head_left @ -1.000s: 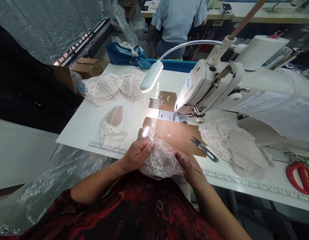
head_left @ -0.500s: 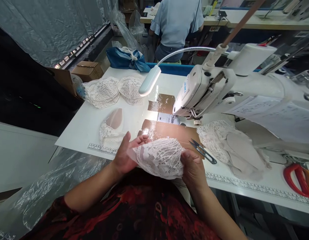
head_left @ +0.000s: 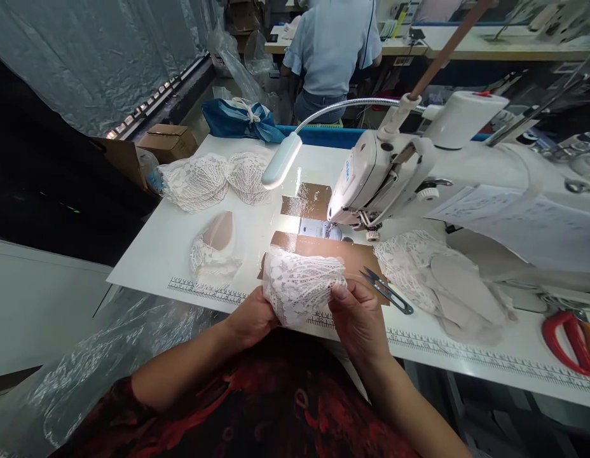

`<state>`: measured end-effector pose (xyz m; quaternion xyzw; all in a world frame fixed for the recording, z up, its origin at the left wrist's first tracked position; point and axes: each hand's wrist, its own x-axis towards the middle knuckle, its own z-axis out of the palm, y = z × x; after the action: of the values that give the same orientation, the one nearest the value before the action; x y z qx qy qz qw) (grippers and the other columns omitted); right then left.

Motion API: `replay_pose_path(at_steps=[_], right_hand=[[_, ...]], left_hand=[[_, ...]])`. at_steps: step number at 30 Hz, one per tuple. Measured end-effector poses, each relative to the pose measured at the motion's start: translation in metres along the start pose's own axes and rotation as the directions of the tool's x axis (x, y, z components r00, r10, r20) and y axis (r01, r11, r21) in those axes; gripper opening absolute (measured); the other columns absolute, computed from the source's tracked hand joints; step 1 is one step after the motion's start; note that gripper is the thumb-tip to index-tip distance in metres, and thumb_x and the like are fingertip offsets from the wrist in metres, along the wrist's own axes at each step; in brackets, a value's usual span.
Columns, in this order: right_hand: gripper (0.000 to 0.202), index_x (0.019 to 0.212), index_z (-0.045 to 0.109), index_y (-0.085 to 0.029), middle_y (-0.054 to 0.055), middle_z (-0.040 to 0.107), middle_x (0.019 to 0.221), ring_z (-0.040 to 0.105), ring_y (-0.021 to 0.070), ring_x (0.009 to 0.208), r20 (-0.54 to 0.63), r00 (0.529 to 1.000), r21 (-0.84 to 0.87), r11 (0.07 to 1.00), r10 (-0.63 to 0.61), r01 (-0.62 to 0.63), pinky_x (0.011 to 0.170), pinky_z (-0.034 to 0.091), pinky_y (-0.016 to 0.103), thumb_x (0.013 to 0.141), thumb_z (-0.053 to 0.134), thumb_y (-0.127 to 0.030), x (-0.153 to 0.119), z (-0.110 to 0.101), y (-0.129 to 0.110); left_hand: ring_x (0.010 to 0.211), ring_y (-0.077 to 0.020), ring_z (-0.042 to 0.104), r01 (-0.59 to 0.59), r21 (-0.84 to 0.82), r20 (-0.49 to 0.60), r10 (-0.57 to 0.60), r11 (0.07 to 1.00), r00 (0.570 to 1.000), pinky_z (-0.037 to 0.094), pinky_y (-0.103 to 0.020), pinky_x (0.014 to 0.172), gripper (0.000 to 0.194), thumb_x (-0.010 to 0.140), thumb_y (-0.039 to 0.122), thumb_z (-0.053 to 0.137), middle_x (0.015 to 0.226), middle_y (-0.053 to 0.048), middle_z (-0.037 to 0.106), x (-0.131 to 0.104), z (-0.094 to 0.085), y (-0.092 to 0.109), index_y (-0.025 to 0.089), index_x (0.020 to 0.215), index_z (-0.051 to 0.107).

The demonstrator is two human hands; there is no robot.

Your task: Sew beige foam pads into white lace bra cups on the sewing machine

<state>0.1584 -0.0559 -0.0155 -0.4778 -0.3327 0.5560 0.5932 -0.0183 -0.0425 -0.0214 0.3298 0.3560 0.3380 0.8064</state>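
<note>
A white lace bra cup (head_left: 302, 283) is held up between my two hands, above the front edge of the sewing table (head_left: 147, 254). My left hand (head_left: 257, 315) is closed on its lower left edge, with the fingertips hidden behind the lace. On the other side my right hand (head_left: 356, 312) pinches the right edge between thumb and fingers. Dark thread snips (head_left: 388, 291) lie just right of my right hand. Behind the cup stands a white sewing machine (head_left: 366, 178), its needle area lit, with brown tape or card (head_left: 356, 257) around the plate.
Stacked lace cups (head_left: 194, 181) lie at the back left, with a single cup (head_left: 216, 245) nearer. More lace and beige pieces (head_left: 447, 280) lie at right, beside red-handled scissors (head_left: 566, 343). A lamp (head_left: 283, 159) overhangs the table. Another person (head_left: 330, 57) sits beyond.
My left hand has gone from open under the cup to closed on its lower left edge. The cup has turned more upright and its lace side now faces me. My right hand has shifted slightly left.
</note>
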Motion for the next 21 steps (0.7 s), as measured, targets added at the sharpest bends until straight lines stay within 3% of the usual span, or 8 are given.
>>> replay_pose_path(at_steps=[2, 4, 6, 9, 11, 14, 18, 21], right_hand=[[0.031, 0.061, 0.055, -0.022, -0.003, 0.054, 0.058, 0.048, 0.0124, 0.056, 0.001, 1.0, 0.005, 1.0, 0.017, -0.017, 0.056, 0.044, 0.026, 0.068, 0.075, -0.044, 0.002, -0.005, -0.003], [0.028, 0.065, 0.057, -0.022, -0.002, 0.058, 0.062, 0.049, 0.0122, 0.057, 0.085, 0.994, -0.057, 0.997, 0.064, -0.059, 0.055, 0.043, 0.025, 0.07, 0.075, -0.042, 0.002, -0.009, -0.007], [0.025, 0.069, 0.06, -0.021, -0.002, 0.06, 0.066, 0.051, 0.0119, 0.058, 0.217, 0.969, -0.166, 0.982, 0.12, -0.084, 0.053, 0.043, 0.024, 0.072, 0.075, -0.04, 0.001, -0.009, -0.01], [0.02, 0.075, 0.063, -0.021, -0.001, 0.061, 0.071, 0.053, 0.012, 0.062, 0.385, 0.907, -0.306, 0.951, 0.169, -0.048, 0.056, 0.044, 0.023, 0.076, 0.073, -0.037, -0.005, -0.003, -0.012], [0.018, 0.079, 0.064, -0.021, -0.001, 0.062, 0.072, 0.054, 0.0123, 0.063, 0.418, 0.896, -0.385, 0.923, 0.151, 0.024, 0.057, 0.044, 0.024, 0.079, 0.07, -0.038, -0.009, 0.002, -0.011], [0.018, 0.077, 0.066, -0.021, 0.0, 0.063, 0.07, 0.055, 0.0129, 0.063, 0.408, 0.91, -0.473, 0.869, 0.07, 0.145, 0.057, 0.044, 0.024, 0.083, 0.066, -0.037, -0.013, 0.007, -0.011], [0.017, 0.071, 0.066, -0.021, 0.002, 0.069, 0.079, 0.062, 0.0152, 0.072, 0.366, 0.929, -0.449, 0.864, -0.056, 0.229, 0.063, 0.048, 0.025, 0.083, 0.065, -0.032, -0.013, 0.009, -0.01], [0.017, 0.068, 0.064, -0.02, 0.003, 0.07, 0.078, 0.063, 0.0148, 0.07, 0.327, 0.942, -0.449, 0.863, -0.081, 0.23, 0.06, 0.049, 0.025, 0.082, 0.065, -0.03, -0.013, 0.012, -0.009]], left_hand=[[0.053, -0.0127, 0.056, -0.005, 0.2, 0.259, -0.047, 0.98, 0.965, 0.047, -0.026, 0.058, 0.018, 0.069, 0.017, 0.068, 0.05, -0.002, 0.058, -0.012, -0.017, 0.014, 0.014, 0.052, 0.062], [0.06, -0.0151, 0.06, -0.069, 0.406, 0.471, -0.144, 0.911, 0.87, 0.049, -0.027, 0.06, 0.019, 0.077, 0.018, 0.063, 0.062, -0.006, 0.065, -0.024, -0.029, 0.036, 0.014, 0.058, 0.066], [0.077, -0.0186, 0.064, -0.256, 0.443, 0.43, 0.048, 0.859, 0.902, 0.052, -0.03, 0.072, 0.01, 0.081, 0.022, 0.062, 0.082, -0.009, 0.069, -0.032, -0.034, 0.056, 0.016, 0.079, 0.07], [0.113, -0.0259, 0.055, -0.423, 0.667, 0.291, 0.308, 0.614, 0.906, 0.044, -0.038, 0.099, 0.055, 0.07, 0.031, 0.077, 0.127, -0.011, 0.058, -0.031, -0.027, 0.069, 0.022, 0.122, 0.059], [0.113, -0.0258, 0.055, -0.38, 0.777, 0.274, 0.273, 0.503, 0.922, 0.043, -0.038, 0.1, 0.067, 0.069, 0.036, 0.079, 0.127, -0.01, 0.057, -0.026, -0.021, 0.064, 0.022, 0.129, 0.053], [0.087, -0.018, 0.06, -0.334, 0.798, 0.283, 0.176, 0.502, 0.943, 0.048, -0.028, 0.08, 0.042, 0.082, 0.038, 0.066, 0.101, -0.005, 0.065, -0.019, -0.017, 0.048, 0.017, 0.118, 0.058], [0.082, -0.0152, 0.06, -0.386, 0.765, 0.347, 0.175, 0.515, 0.921, 0.045, -0.024, 0.073, 0.031, 0.09, 0.034, 0.056, 0.095, -0.004, 0.065, -0.02, -0.016, 0.039, 0.015, 0.114, 0.06], [0.082, -0.0154, 0.06, -0.432, 0.801, 0.369, 0.227, 0.414, 0.901, 0.045, -0.024, 0.073, 0.031, 0.089, 0.034, 0.058, 0.094, -0.004, 0.066, -0.023, -0.015, 0.041, 0.016, 0.114, 0.059]])
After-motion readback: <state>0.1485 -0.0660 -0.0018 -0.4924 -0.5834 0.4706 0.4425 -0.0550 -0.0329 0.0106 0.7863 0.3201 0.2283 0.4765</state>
